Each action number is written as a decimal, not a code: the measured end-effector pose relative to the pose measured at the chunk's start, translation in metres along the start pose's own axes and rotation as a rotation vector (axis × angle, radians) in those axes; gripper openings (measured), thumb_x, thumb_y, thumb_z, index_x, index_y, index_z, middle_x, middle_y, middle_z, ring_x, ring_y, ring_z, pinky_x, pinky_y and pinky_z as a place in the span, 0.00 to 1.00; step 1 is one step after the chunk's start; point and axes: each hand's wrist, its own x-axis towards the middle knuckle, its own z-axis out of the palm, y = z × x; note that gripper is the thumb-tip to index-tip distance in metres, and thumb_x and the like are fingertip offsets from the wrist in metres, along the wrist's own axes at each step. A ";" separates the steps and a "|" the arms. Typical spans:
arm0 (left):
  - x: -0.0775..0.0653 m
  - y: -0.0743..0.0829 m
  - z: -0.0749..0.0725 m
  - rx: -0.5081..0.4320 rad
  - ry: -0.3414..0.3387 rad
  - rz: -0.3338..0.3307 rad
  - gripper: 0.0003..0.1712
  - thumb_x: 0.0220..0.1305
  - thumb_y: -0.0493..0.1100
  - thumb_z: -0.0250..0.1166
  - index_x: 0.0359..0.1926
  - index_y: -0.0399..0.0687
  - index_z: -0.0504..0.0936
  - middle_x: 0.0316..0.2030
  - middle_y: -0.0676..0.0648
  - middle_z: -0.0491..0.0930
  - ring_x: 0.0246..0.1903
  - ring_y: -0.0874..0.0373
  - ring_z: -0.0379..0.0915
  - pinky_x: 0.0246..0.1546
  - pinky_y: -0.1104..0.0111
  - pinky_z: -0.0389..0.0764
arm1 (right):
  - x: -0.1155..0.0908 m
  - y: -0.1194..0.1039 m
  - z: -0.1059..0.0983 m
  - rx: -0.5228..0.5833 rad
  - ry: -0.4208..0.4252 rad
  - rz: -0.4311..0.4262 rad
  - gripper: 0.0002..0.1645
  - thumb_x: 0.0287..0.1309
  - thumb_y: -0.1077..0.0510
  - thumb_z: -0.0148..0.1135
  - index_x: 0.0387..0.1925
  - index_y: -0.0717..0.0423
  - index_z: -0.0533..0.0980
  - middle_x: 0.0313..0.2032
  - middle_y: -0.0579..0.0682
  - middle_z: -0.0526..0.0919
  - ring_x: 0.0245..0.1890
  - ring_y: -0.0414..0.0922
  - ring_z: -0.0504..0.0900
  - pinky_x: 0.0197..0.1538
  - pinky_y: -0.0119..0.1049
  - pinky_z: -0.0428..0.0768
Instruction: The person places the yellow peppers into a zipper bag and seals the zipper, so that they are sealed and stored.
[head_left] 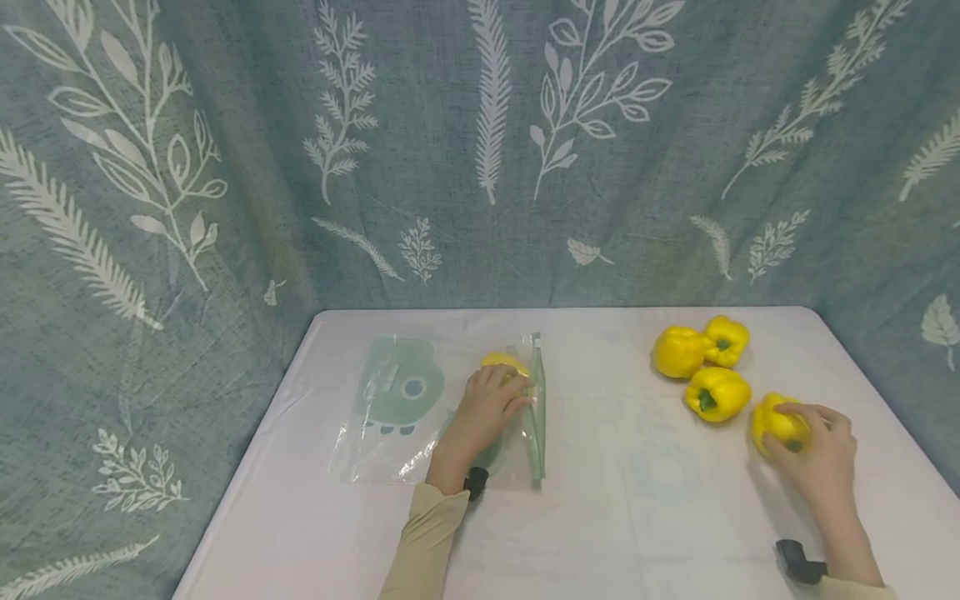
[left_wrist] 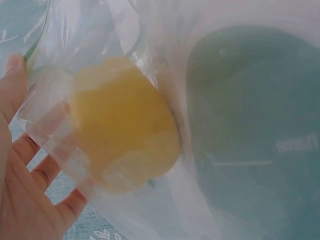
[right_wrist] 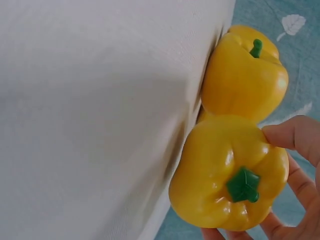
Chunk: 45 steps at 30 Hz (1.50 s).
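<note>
A clear zip bag (head_left: 405, 383) with a green cartoon print lies on the left half of the table, its green zip edge (head_left: 540, 417) facing right. Inside it, near that edge, sits one yellow bell pepper (left_wrist: 125, 125). My left hand (head_left: 480, 412) holds the bag beside this pepper; in the left wrist view the thumb is at the zip edge and the fingers curl against the plastic. At the right, my right hand (head_left: 825, 450) grips another yellow bell pepper (right_wrist: 225, 175) between thumb and fingers, its green stem toward the wrist camera.
Three more yellow peppers stand grouped at the back right: one at the left (head_left: 678, 352), one behind (head_left: 726, 340) and one in front (head_left: 717, 394). A white cloth covers the table (head_left: 615, 500). Blue-green leaf-print curtains (head_left: 450, 167) hang behind and at both sides.
</note>
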 end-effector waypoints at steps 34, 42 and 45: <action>-0.001 -0.002 0.002 -0.010 0.004 -0.001 0.17 0.65 0.52 0.55 0.52 0.54 0.76 0.51 0.46 0.71 0.54 0.49 0.64 0.57 0.51 0.64 | -0.008 -0.047 -0.005 0.098 0.129 -0.235 0.22 0.48 0.70 0.62 0.48 0.65 0.72 0.59 0.68 0.59 0.60 0.67 0.55 0.57 0.68 0.55; -0.001 -0.002 0.003 0.005 0.024 0.012 0.17 0.64 0.52 0.55 0.51 0.55 0.77 0.50 0.46 0.72 0.52 0.49 0.65 0.56 0.52 0.66 | -0.009 -0.056 -0.002 0.104 0.124 -0.297 0.21 0.46 0.70 0.63 0.46 0.64 0.73 0.58 0.67 0.61 0.59 0.66 0.56 0.56 0.67 0.57; -0.001 -0.001 0.003 -0.001 0.027 0.011 0.16 0.64 0.52 0.56 0.51 0.55 0.77 0.50 0.47 0.72 0.52 0.49 0.65 0.56 0.52 0.66 | -0.009 -0.060 0.000 0.108 0.118 -0.323 0.21 0.46 0.70 0.64 0.45 0.63 0.74 0.58 0.67 0.61 0.58 0.66 0.56 0.55 0.67 0.57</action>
